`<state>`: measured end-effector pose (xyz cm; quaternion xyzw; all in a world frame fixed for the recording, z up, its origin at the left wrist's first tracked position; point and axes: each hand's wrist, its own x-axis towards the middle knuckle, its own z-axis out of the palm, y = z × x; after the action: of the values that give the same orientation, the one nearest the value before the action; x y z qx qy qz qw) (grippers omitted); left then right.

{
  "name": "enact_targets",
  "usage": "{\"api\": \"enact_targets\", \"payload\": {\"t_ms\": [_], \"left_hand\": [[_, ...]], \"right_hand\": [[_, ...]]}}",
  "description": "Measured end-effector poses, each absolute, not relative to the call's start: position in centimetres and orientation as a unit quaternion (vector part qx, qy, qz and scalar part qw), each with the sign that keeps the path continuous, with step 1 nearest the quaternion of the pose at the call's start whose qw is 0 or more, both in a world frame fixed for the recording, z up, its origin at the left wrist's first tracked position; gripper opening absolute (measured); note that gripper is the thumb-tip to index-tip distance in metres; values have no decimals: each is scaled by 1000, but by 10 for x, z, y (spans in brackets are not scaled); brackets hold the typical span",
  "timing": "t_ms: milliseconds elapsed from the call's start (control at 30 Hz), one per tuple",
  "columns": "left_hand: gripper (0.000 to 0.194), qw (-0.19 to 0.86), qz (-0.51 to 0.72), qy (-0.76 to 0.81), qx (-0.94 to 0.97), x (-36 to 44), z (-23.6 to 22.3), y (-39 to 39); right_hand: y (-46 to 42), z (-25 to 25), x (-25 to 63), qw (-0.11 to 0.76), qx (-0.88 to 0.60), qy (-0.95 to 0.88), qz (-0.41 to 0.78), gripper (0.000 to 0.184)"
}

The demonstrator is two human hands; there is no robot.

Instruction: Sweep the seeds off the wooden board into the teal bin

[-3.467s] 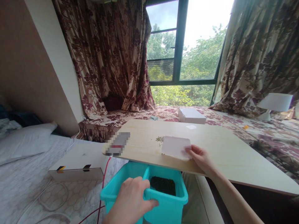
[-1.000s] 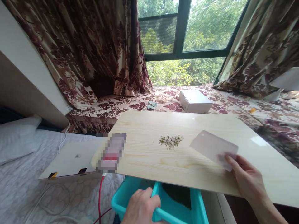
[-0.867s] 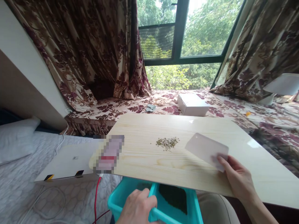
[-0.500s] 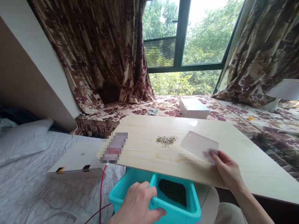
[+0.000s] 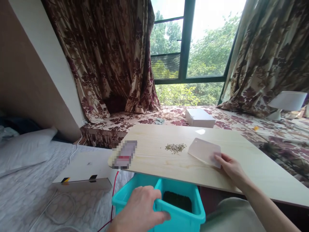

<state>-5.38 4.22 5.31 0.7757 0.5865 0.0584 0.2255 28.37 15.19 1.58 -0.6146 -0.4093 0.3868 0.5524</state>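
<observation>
My right hand (image 5: 229,166) pinches the near right corner of a translucent plastic scraper sheet (image 5: 202,150), which rests low over the wooden tabletop (image 5: 147,158). Left of the sheet lies a small scattered pile of green and pale bits (image 5: 175,148), like seeds or dried grains. Below the table's front edge, my left hand (image 5: 145,204) grips a turquoise plastic bin (image 5: 180,219) at its rim and middle divider. Dark, fine material (image 5: 177,200) covers the floor of the bin's right compartment. Most of the left compartment is hidden behind my hand.
A blurred-out phone-like object (image 5: 124,154) with a red cable (image 5: 113,199) lies at the table's left end. On the bed is a white box (image 5: 83,170). Another white box (image 5: 200,117) and a lamp (image 5: 287,101) stand on the window ledge.
The view has tilted up slightly and shifted. The sheet and my right hand stay to the right of the pile, and my left hand keeps its hold on the bin.
</observation>
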Motion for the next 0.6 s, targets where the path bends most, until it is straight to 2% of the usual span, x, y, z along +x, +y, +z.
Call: {"api": "enact_targets", "payload": {"t_ms": [233, 600], "left_hand": [[24, 223, 52, 575, 785, -58, 58, 45], [23, 261, 53, 594, 759, -43, 62, 46]], "right_hand": [[163, 30, 282, 466, -621, -423, 468, 16], [161, 19, 281, 569, -557, -404, 450, 16]]}}
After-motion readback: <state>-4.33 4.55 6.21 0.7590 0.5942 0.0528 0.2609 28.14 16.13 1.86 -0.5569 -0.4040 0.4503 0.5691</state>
